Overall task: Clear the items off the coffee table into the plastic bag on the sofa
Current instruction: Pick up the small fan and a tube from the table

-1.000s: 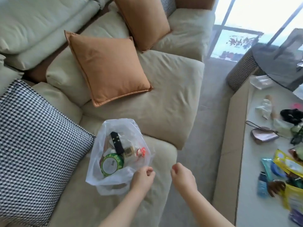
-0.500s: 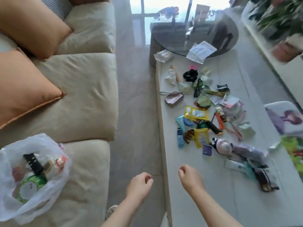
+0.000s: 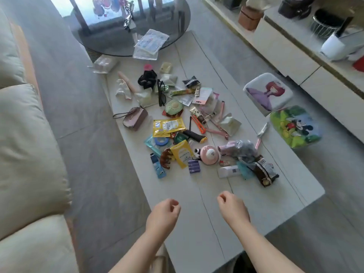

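Note:
The white coffee table [image 3: 199, 209] carries a spread of several small items: a pink purse [image 3: 135, 119], yellow sachets [image 3: 169, 126], a blue hand-cream tube [image 3: 158, 168], a brown hair claw [image 3: 167, 158], a pink round case [image 3: 209, 155], black glasses [image 3: 161, 93] and a brown pouch [image 3: 265, 172]. My left hand [image 3: 163, 214] and my right hand [image 3: 232, 209] hover over the table's near end, fingers loosely curled, holding nothing. The plastic bag is out of view.
The beige sofa [image 3: 25, 154] runs along the left, with a strip of grey floor between it and the table. A round glass table [image 3: 130, 26] with papers stands at the far end. Two cartoon-print stools [image 3: 268, 93] sit on the right, before a white cabinet [image 3: 295, 50].
My view has swung right, from the bag on the sofa to the coffee table. Both hands moved with it, from beside the bag to above the table's near end, still empty.

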